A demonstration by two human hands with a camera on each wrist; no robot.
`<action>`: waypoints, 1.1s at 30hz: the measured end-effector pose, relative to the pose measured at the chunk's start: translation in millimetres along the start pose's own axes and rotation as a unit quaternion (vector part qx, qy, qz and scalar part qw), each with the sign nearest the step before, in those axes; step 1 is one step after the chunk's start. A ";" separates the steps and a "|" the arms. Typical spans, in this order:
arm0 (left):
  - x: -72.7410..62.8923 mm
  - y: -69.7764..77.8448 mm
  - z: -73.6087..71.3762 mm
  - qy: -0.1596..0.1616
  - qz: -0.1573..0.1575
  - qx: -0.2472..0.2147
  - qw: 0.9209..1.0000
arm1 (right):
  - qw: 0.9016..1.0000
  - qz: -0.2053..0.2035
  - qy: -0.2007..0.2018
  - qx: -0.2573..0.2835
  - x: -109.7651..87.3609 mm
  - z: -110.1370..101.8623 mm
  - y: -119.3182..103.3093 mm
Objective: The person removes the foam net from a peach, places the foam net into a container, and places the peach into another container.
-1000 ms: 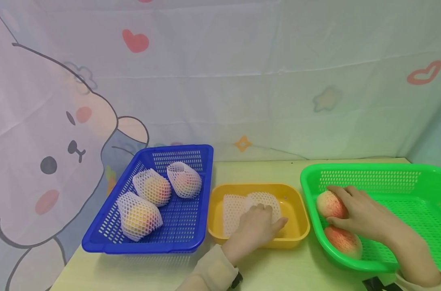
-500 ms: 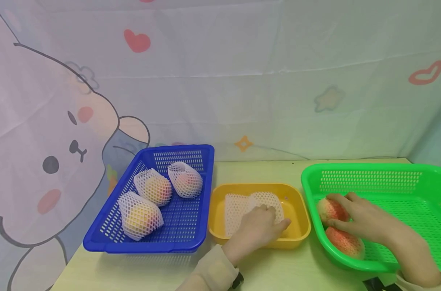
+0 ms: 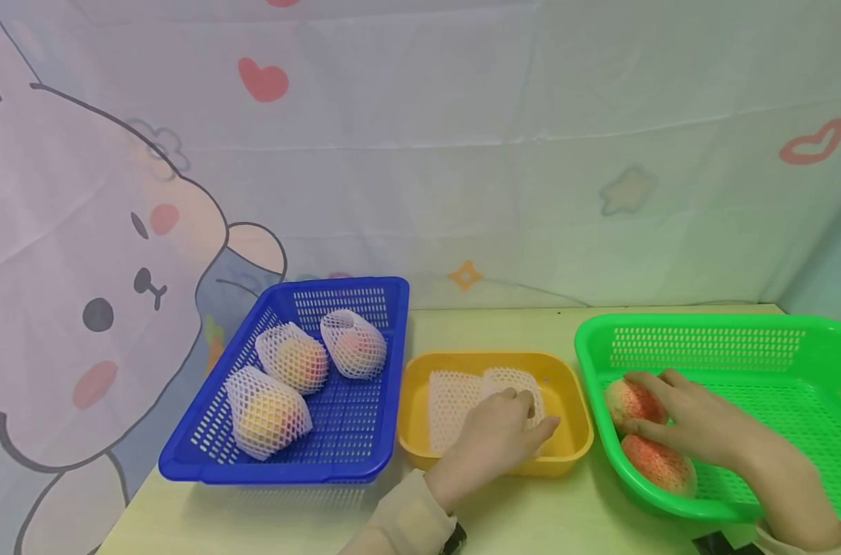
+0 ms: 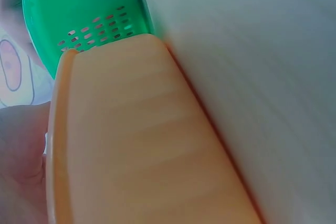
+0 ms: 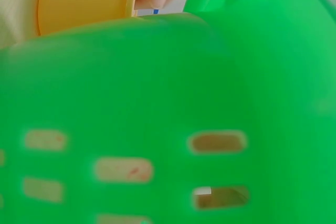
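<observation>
My left hand (image 3: 499,432) reaches into the yellow tray (image 3: 583,416), its fingers curled down onto a white foam net sleeve (image 3: 510,379). Another foam net sleeve (image 3: 451,401) lies flat beside it on the left. The thumb points out to the right, and the fingertips are hidden behind the hand. Inside the green basket (image 3: 774,401), my right hand (image 3: 698,420) grips a pale peach (image 3: 627,405) with a red blush, fingers over its far side and thumb at the near side. A second, redder peach (image 3: 659,465) sits just below that thumb, against the basket wall.
At the left stands a blue basket (image 3: 385,432) with three net-wrapped peaches (image 3: 267,420). The yellow tray sits between the two baskets on a pale wooden table (image 3: 531,509). A printed cloth (image 3: 420,154) hangs behind. In the left wrist view the tray's side wall (image 4: 131,140) fills the middle.
The foam net sleeve under my left hand has shifted slightly right, and the left fingers have curled a little more. My right hand has settled slightly lower with the pale peach.
</observation>
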State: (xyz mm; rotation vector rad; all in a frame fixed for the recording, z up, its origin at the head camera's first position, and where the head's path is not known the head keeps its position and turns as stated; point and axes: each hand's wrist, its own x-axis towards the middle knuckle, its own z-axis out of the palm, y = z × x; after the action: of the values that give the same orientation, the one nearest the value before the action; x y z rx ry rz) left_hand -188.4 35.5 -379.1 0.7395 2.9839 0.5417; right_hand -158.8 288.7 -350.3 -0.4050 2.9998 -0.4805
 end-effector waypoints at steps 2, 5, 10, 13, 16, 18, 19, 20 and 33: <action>-0.5 0.6 -1.0 0.003 0.001 -0.004 1.000 | 1.000 0.000 0.002 0.001 -0.6 -0.4 -0.6; -1.2 1.6 -2.8 0.010 0.003 -0.008 1.000 | 1.000 0.002 0.005 0.001 -1.2 -1.0 -1.6; -2.3 2.6 -5.5 0.021 0.009 -0.011 1.000 | 1.000 0.003 0.014 -0.005 -1.7 -1.4 -2.9; -3.1 3.0 -7.8 0.027 0.013 -0.011 0.999 | 1.000 0.005 0.016 -0.011 -1.8 -1.4 -3.5; -4.1 3.8 -10.8 0.031 0.015 -0.008 0.999 | 1.000 0.005 0.015 -0.015 -1.7 -1.7 -4.0; -4.8 4.1 -12.8 0.034 0.017 -0.006 0.999 | 1.000 0.004 0.015 -0.016 -1.7 -2.0 -4.1; -5.2 4.3 -13.9 0.035 0.018 -0.007 0.999 | 1.000 0.004 0.015 -0.017 -1.8 -2.1 -4.2; -5.7 4.7 -15.2 0.036 0.019 -0.010 0.999 | 1.000 0.003 0.016 -0.017 -1.8 -2.2 -4.3; -10.1 5.0 -28.1 0.047 0.028 -0.029 0.998 | 0.999 -0.005 0.035 -0.029 -4.3 -2.6 -6.7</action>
State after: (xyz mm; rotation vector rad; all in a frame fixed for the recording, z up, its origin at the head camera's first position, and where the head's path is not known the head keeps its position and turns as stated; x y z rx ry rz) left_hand -180.0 25.9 -351.6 0.8186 3.0262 0.6818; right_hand -153.2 284.5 -345.6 -0.4165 3.0870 -0.4182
